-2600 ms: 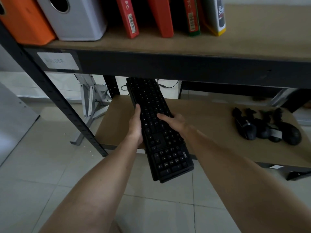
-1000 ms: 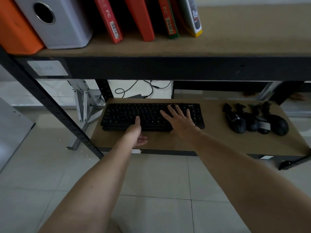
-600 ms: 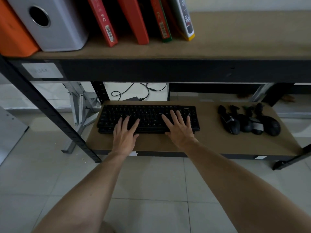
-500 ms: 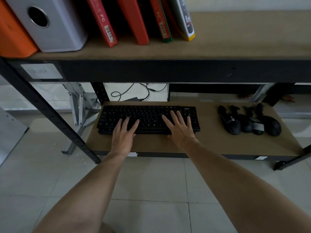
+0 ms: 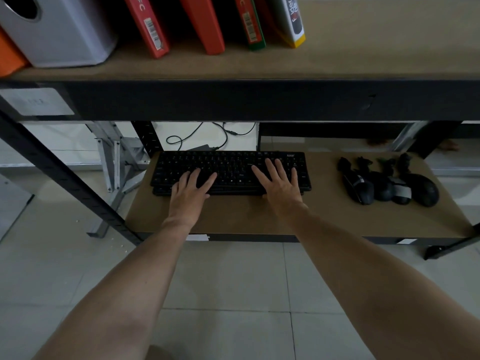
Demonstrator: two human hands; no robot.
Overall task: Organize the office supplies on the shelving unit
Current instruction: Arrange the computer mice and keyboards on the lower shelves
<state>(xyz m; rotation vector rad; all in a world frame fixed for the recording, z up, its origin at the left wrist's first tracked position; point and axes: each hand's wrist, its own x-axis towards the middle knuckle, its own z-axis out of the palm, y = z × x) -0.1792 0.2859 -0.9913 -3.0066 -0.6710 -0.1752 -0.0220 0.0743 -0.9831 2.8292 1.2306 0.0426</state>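
Two flat hands, left hand [image 5: 188,197] and right hand [image 5: 281,187], fingers spread, press the keyboard [image 5: 231,172]. We square it gently, apparently atop another keyboard beneath our palms.

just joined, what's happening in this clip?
A person is tidying a shelving unit. Both hands lie flat with fingers spread on a black keyboard on the lower shelf: left hand near its left end, right hand near its right end. Neither grips it. A cluster of black mice sits further right on the same shelf. Binders lean on the upper shelf.
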